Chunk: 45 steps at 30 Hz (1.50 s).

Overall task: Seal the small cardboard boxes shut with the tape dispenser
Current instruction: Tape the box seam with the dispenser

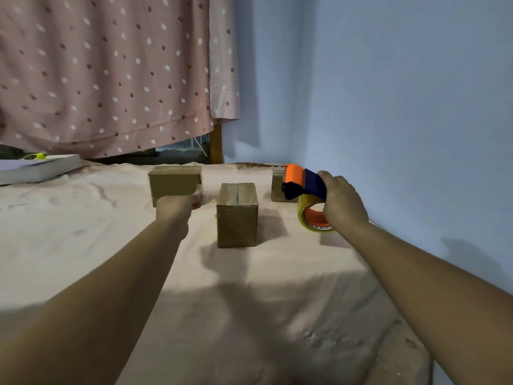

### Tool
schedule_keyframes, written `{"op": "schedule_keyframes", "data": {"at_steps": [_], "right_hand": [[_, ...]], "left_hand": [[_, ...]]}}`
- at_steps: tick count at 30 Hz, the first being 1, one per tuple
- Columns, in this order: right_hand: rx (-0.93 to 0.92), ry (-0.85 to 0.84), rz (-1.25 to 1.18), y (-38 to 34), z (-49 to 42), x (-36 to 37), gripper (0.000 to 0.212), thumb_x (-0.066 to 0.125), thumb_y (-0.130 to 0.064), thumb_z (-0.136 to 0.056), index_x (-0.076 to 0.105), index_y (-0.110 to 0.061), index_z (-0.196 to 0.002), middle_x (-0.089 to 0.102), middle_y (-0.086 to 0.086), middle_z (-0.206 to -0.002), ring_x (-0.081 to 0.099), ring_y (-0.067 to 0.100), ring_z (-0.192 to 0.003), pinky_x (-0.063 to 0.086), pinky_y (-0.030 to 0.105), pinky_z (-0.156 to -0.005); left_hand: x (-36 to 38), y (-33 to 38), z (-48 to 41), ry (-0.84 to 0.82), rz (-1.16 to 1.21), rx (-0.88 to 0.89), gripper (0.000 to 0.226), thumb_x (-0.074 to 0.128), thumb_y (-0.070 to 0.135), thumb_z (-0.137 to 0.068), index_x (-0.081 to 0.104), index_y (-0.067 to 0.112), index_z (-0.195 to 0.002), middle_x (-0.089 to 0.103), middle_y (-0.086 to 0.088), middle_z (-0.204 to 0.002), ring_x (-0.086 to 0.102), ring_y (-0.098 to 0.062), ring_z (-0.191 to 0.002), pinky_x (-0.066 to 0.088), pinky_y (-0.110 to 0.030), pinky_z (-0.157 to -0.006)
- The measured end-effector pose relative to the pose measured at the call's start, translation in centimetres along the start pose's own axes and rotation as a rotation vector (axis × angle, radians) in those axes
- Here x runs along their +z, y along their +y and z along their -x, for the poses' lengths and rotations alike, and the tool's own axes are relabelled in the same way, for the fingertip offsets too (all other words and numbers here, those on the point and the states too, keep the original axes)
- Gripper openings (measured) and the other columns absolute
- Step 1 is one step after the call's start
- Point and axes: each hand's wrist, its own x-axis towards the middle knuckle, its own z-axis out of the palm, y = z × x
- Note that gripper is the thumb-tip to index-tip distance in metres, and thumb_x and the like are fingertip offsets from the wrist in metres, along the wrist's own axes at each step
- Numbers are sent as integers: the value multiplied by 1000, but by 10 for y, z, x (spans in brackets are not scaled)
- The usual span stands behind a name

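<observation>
Three small boxes sit on the bed. The right hand holds the tape dispenser in the air, in front of the right box, fingers wrapped round its blue handle. The left hand reaches to the left box. It is blurry, so I cannot tell how its fingers lie. The middle box stands alone. I think a box is being picked. Next, hold it steady and press tape along its top.
</observation>
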Motion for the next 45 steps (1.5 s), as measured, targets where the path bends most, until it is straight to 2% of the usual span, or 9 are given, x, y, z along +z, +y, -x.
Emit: {"op": "schedule_keyframes", "data": {"at_steps": [3,7,12,19,24,29,34,41,45], "right_hand": [[-59,51,-30,-1,-11,3,39,46,-6,-92,47,-14,-131,55,11,-118,51,27,-104,41,33,-82],[-50,10,-23,6,-24,17,39,36,-39,-98,45,-25,-134,46,-1,-133,44,14,-105,34,28,-83],[-5,20,-15,1,-16,12,51,47,-4,-91,41,-18,-140,46,14,-120,47,30,-109,42,35,-87],[22,46,-25,8,-18,25,53,46,8,-84,48,-13,-133,55,13,-116,52,30,-103,42,36,-81],[4,13,-27,13,-15,35,52,48,3,-88,45,-13,-137,54,12,-124,51,30,-110,42,35,-86],[-4,-100,59,13,-11,42,50,52,-8,-90,38,-18,-137,46,13,-124,48,30,-110,46,37,-82],[78,-159,37,13,-4,56,54,49,-2,-89,38,-22,-137,46,14,-124,51,31,-105,45,37,-82],[53,-149,21,20,-7,61,50,49,-4,-91,40,-21,-137,52,12,-123,55,30,-106,48,38,-85],[60,-169,21,17,-7,62,52,54,-7,-90,39,-22,-137,51,10,-126,54,30,-108,49,39,-89]], "left_hand": [[-8,-15,-8,-64,35,-82,40,71,29,-85,57,10,-117,68,-2,-106,56,-15,-101,38,-34,-104],[-12,-28,-16,-98,18,-116,28,69,27,-86,64,9,-107,70,0,-102,37,-13,-73,37,-29,-82],[-7,-34,-22,-111,24,-105,15,68,26,-87,63,12,-90,71,-2,-99,35,-15,-76,43,-30,-89],[-3,-41,-22,-85,27,-115,16,68,28,-86,64,14,-79,71,-2,-105,44,-26,-69,29,-26,-52],[2,-45,-22,-69,19,-153,16,66,24,-87,64,11,-78,71,-2,-102,38,-37,-132,41,-38,-97],[12,-48,-24,-57,-68,-174,16,64,22,-90,67,7,-83,67,-8,-116,48,-35,-122,41,-43,-97],[27,-54,-24,-171,-28,-90,29,53,6,-92,58,-3,-118,58,-18,-128,47,-9,-67,39,-24,-66],[28,-50,-26,-133,-50,-274,13,53,15,-88,62,7,-94,60,-14,-116,56,-30,-100,41,-31,-92],[32,-45,-28,-159,-59,-284,16,52,18,-87,51,8,-73,37,-6,-85,32,-17,-60,28,-22,-55]]}}
